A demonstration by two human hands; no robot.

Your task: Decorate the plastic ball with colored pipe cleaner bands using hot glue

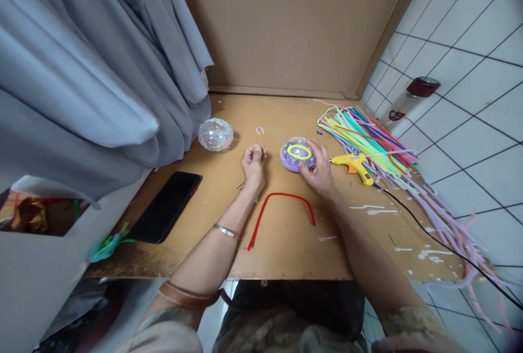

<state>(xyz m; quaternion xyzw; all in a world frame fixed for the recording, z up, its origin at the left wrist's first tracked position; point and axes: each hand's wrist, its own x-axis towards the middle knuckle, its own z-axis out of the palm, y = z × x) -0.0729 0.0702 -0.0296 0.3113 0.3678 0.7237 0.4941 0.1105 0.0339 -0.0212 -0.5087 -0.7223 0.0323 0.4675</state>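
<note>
My right hand (321,170) curves round the side of a clear plastic dome (300,141), its thumb and fingers on it. Purple pipe cleaner is coiled round the dome's lower part, and a yellow pipe-cleaner ring (299,151) lies on top. To the left, my left hand (253,165) is closed, fingertips pinched together. A thin yellow pipe cleaner (256,200) shows beside the fingers and under the wrist; most of it is hidden. Between my forearms lies a bent red pipe cleaner (286,194). A small pale lilac curl (260,131) rests beyond my left hand.
A yellow glue gun (353,165) lies right of my right hand, its black cord (425,230) running off right. Behind it is a pile of coloured pipe cleaners (359,132). Another clear dome (216,134) and a black phone (165,207) are at left. Grey cloth (102,59) hangs there.
</note>
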